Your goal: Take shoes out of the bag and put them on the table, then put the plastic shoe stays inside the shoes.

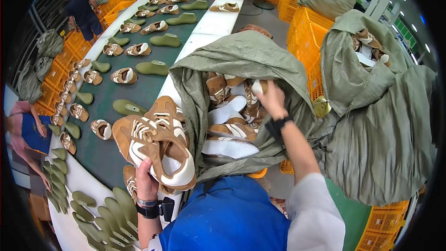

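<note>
My left hand (pixel 147 181) is closed round a brown and white sneaker (pixel 179 169), its opening turned toward me. A second brown sneaker (pixel 163 108) lies right behind it; whether the same hand holds that one too is hard to tell. Inside a grey-green woven sack (pixel 241 49), my right hand (pixel 273 100) grips the end of another sneaker (pixel 259 86), its fingers partly hidden. Below that hand, several more sneakers are heaped in the sack, among them one with its white sole (pixel 231 147) showing.
To the left, a green conveyor belt (pixel 109 107) carries rows of sneakers and green shoe lasts (pixel 153 68). More lasts (pixel 123 207) are piled at its near end. Another sack (pixel 346 79) and orange crates (pixel 306 32) stand right. Two people (pixel 83 11) work beyond the belt.
</note>
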Motion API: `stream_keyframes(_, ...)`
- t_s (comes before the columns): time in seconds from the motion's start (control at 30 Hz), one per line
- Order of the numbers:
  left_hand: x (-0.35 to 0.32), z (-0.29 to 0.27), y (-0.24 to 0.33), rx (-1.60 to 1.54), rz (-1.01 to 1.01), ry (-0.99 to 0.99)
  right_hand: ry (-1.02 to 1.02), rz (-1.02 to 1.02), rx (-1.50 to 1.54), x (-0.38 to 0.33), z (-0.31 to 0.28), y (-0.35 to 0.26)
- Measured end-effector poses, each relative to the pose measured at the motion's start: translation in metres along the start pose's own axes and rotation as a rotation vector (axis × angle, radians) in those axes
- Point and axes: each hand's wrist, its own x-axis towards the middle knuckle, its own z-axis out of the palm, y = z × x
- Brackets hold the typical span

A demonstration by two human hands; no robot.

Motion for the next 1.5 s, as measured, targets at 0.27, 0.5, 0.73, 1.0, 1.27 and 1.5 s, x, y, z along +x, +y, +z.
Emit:
stream_keyframes(0.27, 0.009, 0.001, 0.005, 0.041, -0.031, -0.093, -0.220, 0.344, 1.778, -0.143, -0.039, 0.030)
stream_keyframes(0.5, 0.000, -0.004, 0.008, 0.037, -0.040, -0.122, -0.328, 0.296, 1.730, -0.148, -0.004, 0.034)
stream_keyframes(0.73, -0.020, -0.020, 0.018, 0.043, 0.004, -0.028, -0.590, -0.190, 0.258, -0.078, 0.067, 0.040)
stream_keyframes(1.0, -0.038, -0.039, 0.013, 0.017, 0.093, 0.146, -0.243, -0.302, 0.174, 0.094, 0.046, -0.052)
stream_keyframes(1.27, -0.049, -0.051, 0.008, 0.006, 0.061, 0.194, -0.233, -0.444, 0.141, 0.149, 0.012, -0.090)
stream_keyframes(1.5, -0.041, -0.029, 0.009, 0.021, 0.025, 0.121, -0.376, -0.175, -0.122, 0.032, 0.109, -0.030)
